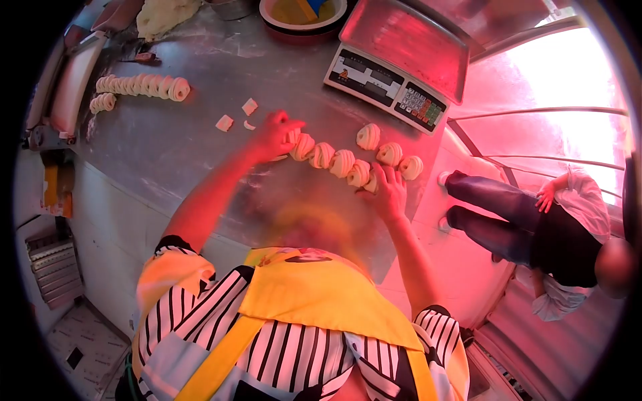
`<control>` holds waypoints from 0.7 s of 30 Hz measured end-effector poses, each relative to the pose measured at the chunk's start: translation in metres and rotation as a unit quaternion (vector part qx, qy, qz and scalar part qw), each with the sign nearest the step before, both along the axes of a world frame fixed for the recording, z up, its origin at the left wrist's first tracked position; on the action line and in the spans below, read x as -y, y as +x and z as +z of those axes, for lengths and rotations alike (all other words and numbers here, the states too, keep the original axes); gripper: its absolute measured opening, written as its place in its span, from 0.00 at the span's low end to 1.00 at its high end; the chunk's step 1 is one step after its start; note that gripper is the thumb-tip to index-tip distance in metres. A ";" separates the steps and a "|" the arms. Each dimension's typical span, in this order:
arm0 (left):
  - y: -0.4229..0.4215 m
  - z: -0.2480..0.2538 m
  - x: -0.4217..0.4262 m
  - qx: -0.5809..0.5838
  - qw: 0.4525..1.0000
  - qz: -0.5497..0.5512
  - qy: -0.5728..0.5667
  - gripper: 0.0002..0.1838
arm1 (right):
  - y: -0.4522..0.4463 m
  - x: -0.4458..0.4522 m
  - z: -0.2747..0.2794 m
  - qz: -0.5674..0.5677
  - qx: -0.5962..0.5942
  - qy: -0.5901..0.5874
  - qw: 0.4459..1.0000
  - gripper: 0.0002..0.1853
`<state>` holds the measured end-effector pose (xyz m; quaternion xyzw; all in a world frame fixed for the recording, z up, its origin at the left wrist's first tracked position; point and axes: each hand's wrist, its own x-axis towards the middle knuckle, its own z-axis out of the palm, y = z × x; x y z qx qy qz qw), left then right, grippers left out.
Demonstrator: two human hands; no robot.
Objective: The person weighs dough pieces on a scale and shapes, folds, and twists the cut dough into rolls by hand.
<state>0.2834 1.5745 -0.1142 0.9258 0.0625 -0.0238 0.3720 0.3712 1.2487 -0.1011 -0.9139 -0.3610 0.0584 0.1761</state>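
Note:
Several twisted dough rolls [322, 155] form a slanting row on the metal table [200, 50]. My left hand [273, 136] is at the row's left end, fingers curled against the end roll, which they partly cover. At the right end my right hand [388, 194] has its thumb and fingers around the last roll [370, 182]. The row lies between my two hands. Just beyond my right hand are more rolls: one near the scale [368, 136], two [389, 154] close to my fingers. Small cut dough pieces [225, 123] lie left of my left hand.
A digital scale [384, 80] with a metal tray stands at the back right. Another row of rolls [144, 87] is at the left, a large dough mass [164, 17] and a basin [302, 25] at the back. A person [528, 220] stands beyond the table's right edge.

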 end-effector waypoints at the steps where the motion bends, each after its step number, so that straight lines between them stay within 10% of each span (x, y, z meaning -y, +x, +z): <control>1: -0.001 -0.001 -0.005 -0.005 1.000 0.002 -0.028 0.26 | 0.000 0.000 0.001 -0.001 -0.003 -0.002 1.000 0.40; 21: 0.025 -0.016 0.029 0.054 0.949 -0.247 0.186 0.47 | 0.006 -0.034 -0.010 0.076 -0.072 0.001 0.995 0.46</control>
